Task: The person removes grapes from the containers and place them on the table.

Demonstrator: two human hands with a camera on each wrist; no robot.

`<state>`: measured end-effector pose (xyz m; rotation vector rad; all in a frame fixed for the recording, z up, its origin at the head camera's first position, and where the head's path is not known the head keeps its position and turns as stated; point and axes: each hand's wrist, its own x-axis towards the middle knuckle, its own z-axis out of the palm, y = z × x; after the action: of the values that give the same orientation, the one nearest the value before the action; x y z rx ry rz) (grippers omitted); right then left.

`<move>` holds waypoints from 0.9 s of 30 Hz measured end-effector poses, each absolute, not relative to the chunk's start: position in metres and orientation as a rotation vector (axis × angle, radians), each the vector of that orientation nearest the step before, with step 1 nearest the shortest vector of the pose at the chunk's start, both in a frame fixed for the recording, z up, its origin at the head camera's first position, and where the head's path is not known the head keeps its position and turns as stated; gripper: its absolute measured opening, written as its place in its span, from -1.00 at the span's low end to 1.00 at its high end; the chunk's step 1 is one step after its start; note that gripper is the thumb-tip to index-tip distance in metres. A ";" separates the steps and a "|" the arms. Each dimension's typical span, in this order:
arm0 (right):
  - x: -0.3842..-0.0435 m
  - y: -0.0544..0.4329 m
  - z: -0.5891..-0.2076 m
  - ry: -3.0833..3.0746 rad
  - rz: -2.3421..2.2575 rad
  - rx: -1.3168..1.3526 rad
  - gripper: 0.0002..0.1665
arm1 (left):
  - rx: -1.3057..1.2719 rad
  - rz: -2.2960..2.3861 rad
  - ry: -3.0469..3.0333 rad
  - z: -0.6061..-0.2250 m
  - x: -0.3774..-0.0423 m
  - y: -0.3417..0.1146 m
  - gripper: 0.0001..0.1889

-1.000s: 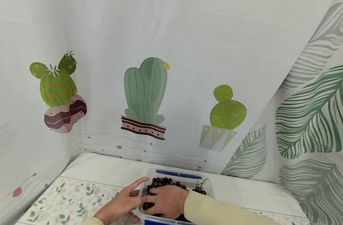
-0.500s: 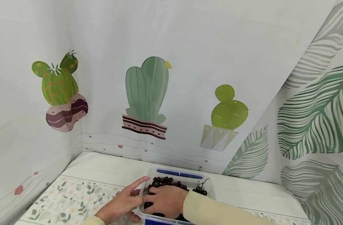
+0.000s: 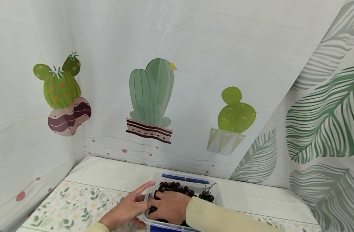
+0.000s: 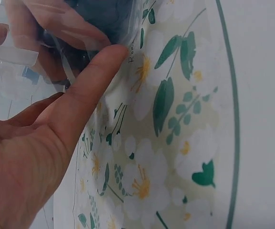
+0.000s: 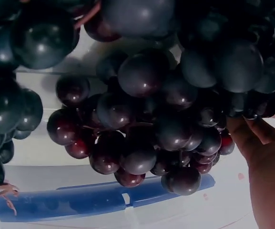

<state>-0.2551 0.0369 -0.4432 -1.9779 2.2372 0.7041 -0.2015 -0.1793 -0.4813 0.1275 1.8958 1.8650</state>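
A clear plastic box (image 3: 220,196) with blue clips holds dark purple grapes (image 3: 170,186). My right hand (image 3: 169,206) is inside it, back up, fingers spread and bent down around grapes at the left side. In the right wrist view, two fingers (image 5: 249,138) reach behind a bunch, their tips hidden by grapes (image 5: 142,119). My left hand (image 3: 126,206) rests against the outside of the left wall, index finger straight along the rim. Through that wall, the left wrist view shows right-hand fingers (image 4: 73,24) beside dark grapes. One left finger (image 4: 92,83) touches the box from outside.
A bare-stemmed grape bunch (image 3: 206,195) lies at the box's right side. A blue clip (image 3: 185,179) runs along the far rim, another blue clip (image 3: 165,229) at the near side. The floral tablecloth (image 3: 78,206) spreads left; a cactus-print curtain (image 3: 191,96) hangs behind.
My right hand and cuff have shifted slightly left inside the box, showing more grapes behind the wrist. My left hand keeps its place on the wall.
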 end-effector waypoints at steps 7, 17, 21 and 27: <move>-0.256 0.032 -0.446 2.231 0.635 -1.945 -0.44 | 0.130 1.862 1.917 -0.481 -0.202 -0.181 -0.18; -0.258 0.032 -0.445 2.203 0.506 -1.791 -0.31 | 0.123 1.858 1.918 -0.483 -0.202 -0.181 -0.18; -0.257 0.032 -0.444 2.196 0.512 -1.789 -0.27 | 0.139 1.865 1.905 -0.482 -0.201 -0.181 -0.19; -0.255 0.035 -0.448 2.226 0.546 -1.866 -0.32 | 0.153 1.866 1.902 -0.483 -0.200 -0.180 -0.20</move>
<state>-0.2546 0.0351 -0.4477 -1.8665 2.2265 0.5459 -0.2004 -0.1805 -0.4828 0.1534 1.9024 1.8663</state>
